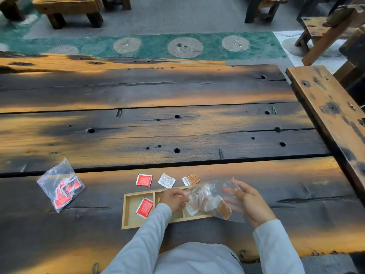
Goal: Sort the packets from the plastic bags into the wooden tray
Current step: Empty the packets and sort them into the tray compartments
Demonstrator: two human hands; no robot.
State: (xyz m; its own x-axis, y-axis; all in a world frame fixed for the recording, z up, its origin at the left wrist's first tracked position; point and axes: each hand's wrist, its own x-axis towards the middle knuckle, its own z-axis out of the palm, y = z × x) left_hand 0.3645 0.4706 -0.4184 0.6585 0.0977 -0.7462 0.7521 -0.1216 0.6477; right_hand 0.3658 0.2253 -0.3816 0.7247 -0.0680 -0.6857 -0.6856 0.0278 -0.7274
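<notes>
A light wooden tray (128, 212) with compartments lies on the table in front of me. One red packet (144, 207) lies in its left compartment. Over the tray's right part I hold a clear plastic bag (212, 200) with brown and white packets inside. My left hand (173, 199) pinches the bag's left end. My right hand (247, 200) holds its right, open end, fingers curled on the plastic. Just beyond the tray lie a red packet (144, 180), a white packet (166, 180) and a brown packet (190, 178). A second clear bag (60, 184) full of red packets lies at the left.
The dark, scorched plank table (177, 131) stretches far ahead with knot holes and gaps. A wooden beam (331, 115) borders its right side. Wooden benches (69, 10) stand on the floor beyond.
</notes>
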